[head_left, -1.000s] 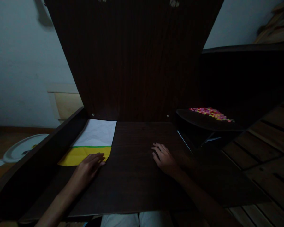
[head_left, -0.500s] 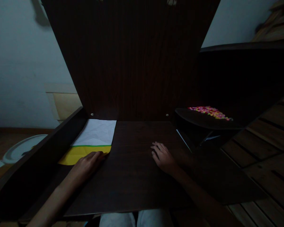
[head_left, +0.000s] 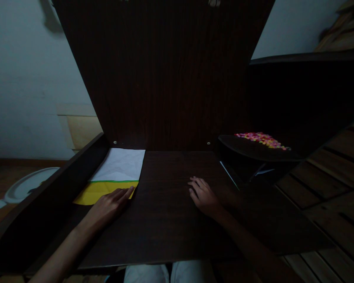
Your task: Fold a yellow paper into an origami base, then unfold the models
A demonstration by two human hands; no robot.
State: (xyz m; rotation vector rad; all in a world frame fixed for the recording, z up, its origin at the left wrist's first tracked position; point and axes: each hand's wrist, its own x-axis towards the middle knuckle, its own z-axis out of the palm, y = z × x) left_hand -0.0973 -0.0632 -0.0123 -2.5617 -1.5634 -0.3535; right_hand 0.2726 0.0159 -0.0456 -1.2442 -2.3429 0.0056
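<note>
A sheet with a white upper part, a green line and a yellow lower band (head_left: 118,167) lies on the left of the dark wooden desk (head_left: 165,220). My left hand (head_left: 113,202) rests on the lower right part of the yellow band. Its fingers are stretched out and the index finger points along the sheet's right edge. Bare desk top is under my right hand (head_left: 205,196), whose fingers are spread and hold nothing. Part of the yellow band is hidden under my left hand.
A raised side board (head_left: 56,188) borders the desk on the left, and a tall back panel (head_left: 168,78) rises behind. On a low shelf (head_left: 244,147) at right lie many small pink, red and yellow pieces (head_left: 262,138). A thin white edge (head_left: 228,175) shows below it.
My left hand has uncurled its fingers, and the index finger now reaches straight over the yellow corner. My right hand and the sheet stay in place.
</note>
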